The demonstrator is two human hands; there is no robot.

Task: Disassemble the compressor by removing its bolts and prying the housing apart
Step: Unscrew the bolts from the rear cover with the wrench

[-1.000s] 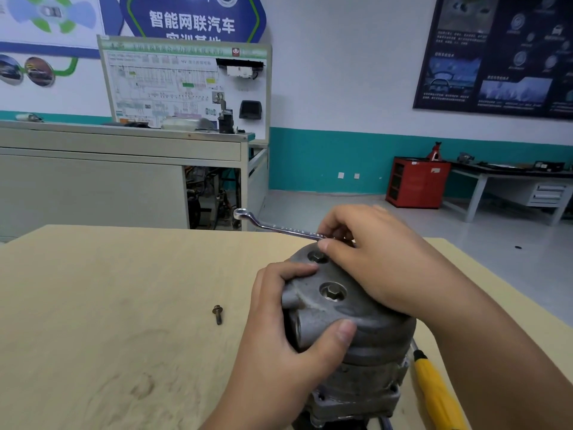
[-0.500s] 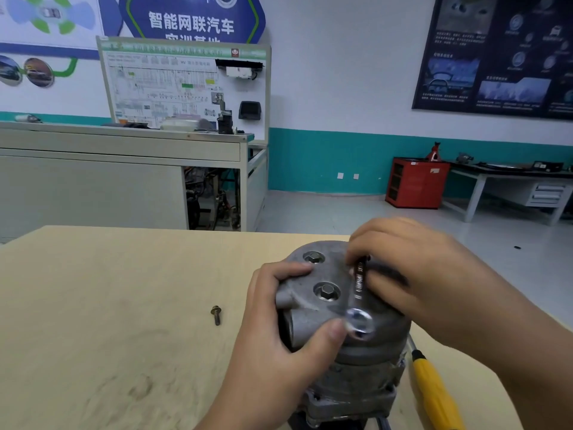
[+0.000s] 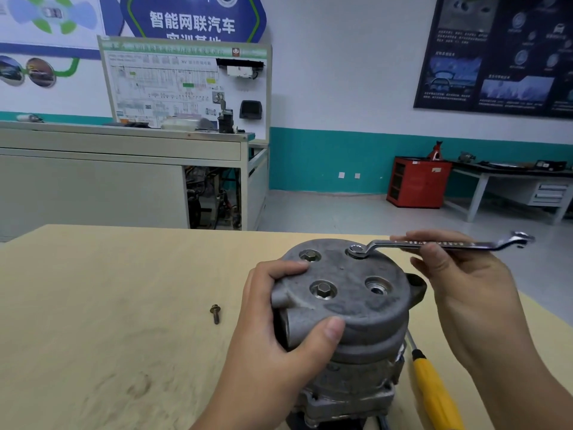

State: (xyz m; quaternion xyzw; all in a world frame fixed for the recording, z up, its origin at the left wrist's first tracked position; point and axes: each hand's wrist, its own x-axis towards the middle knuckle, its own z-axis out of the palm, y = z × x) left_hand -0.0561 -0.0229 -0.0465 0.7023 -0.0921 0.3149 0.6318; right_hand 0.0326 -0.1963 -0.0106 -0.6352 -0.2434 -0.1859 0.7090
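Both hands busy: left hand (image 3: 279,330) clamps the compressor (image 3: 356,305) at lower centre of frame, fingers on the left edge of the top cover, thumb hooked on its near rim. Right hand (image 3: 459,290) pinches the wrench (image 3: 434,243) mid-shank, thumb on the near side, fingers curled over the far side. Compressor stands upright on the table (image 3: 108,305), cover up. Two bolts seated, one at upper left of the cover (image 3: 310,255) and one nearer centre (image 3: 323,288); empty hole (image 3: 377,286) at right. Wrench ring sits over the fourth spot at the cover's far edge. Key geometry: wrench long axis runs near level, left to right across the frame, ring at its left end, open jaw end sticking out past the right hand at right of frame. So the pivot is at the ring, right hand does the swing, left counter-holds; loosening probably means pushing the shank toward the top of the frame. Can't tell if the ring is fully down, since the bolt head under it is covered. Loose bolt (image 3: 215,313) lies on the table, left of the compressor and apart from it. Screwdriver (image 3: 434,392) lies at lower right, just beside the body; tip hidden behind it, yellow handle cut off by the bottom edge. Compressor base also cut off.
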